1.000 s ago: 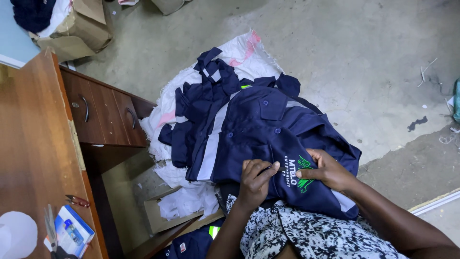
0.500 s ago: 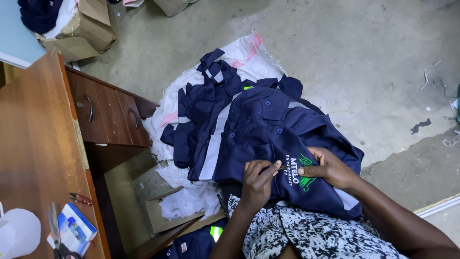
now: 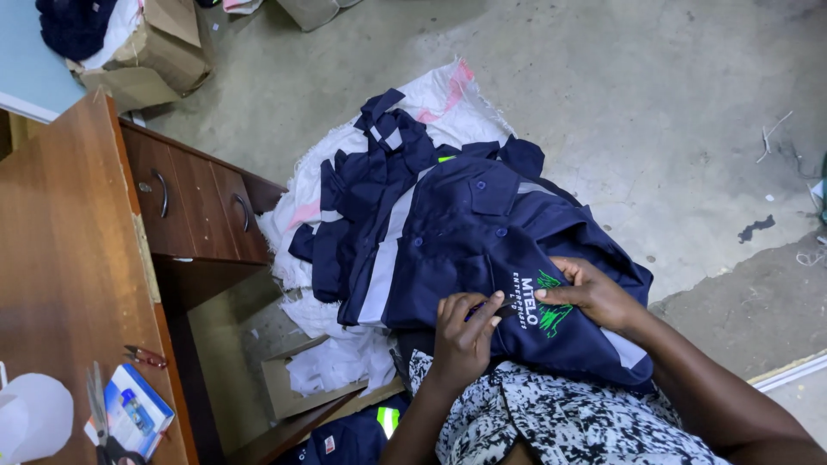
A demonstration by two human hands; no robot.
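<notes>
1. Nearest the camera, the person's lap is covered by a black-and-white speckled fabric garment (image 3: 551,413), and the lower edge of a navy blue cotton work jacket with grey reflective stripes (image 3: 482,232) drapes over it.
2. The left hand (image 3: 463,331) rests on the jacket just beside the green and white embroidered emblem (image 3: 538,303), fingers curled narrowly and pinching a small dark tool (too small to tell which kind) against the cloth.
3. The right hand (image 3: 590,293) lies flat on the jacket, fingertips pressing the fabric at the emblem's edge, holding the cloth taut rather than gripping anything.
4. To the left, the brown wooden bench (image 3: 60,258) carries small red-handled snips (image 3: 145,356), a blue and white flat packet (image 3: 133,413) and a white rounded object (image 3: 30,418).
5. Below the bench, a flattened brown cardboard box (image 3: 289,387) lies on the floor.
6. Farther out, the jacket tops a pile of similar navy garments (image 3: 370,181) on a white woven sack (image 3: 431,103), spread over the grey concrete floor (image 3: 620,86).
</notes>
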